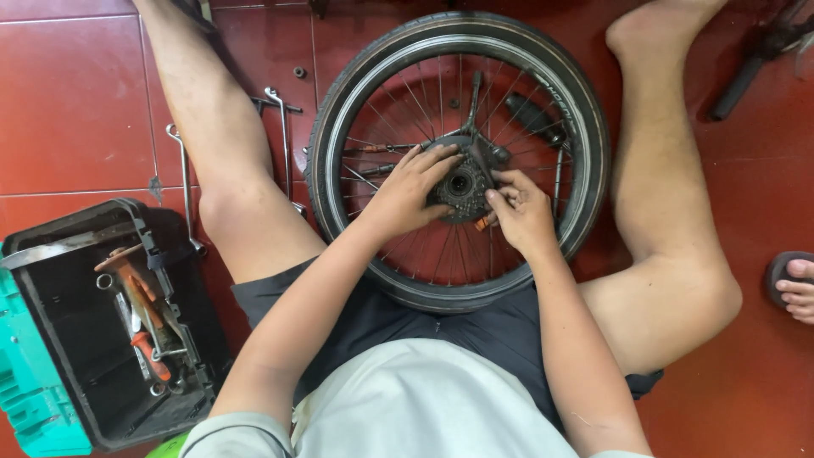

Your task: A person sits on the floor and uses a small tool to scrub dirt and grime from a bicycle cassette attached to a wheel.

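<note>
**Two hands on one hub, one wheel flat on the floor**

I'm looking straight down from the head camera, and I count one bicycle wheel lying flat on the red tiled floor between the person's two bare legs. At its centre sits one dark sprocket cluster, and both hands are on it.

My left hand comes in from the lower left, fingers spread and curled over the left edge of the cluster, the tips resting on its top rim. My right hand is on the other side, fingers drawn together and pinching at the cluster's right edge; a small orange piece shows just under the thumb (I cannot tell what it is, or whether the fingers actually grip it).

Through the spokes I see one black handled tool lying on the floor inside the rim.

Off to the left of the left leg, two long metal wrenches lie on the tiles, and one small nut sits apart above them. At the lower left stands one open toolbox, black inside with green walls, holding several tools, one with an orange handle.

At the right edge, the toes of another person's foot in a sandal poke into view.
</note>
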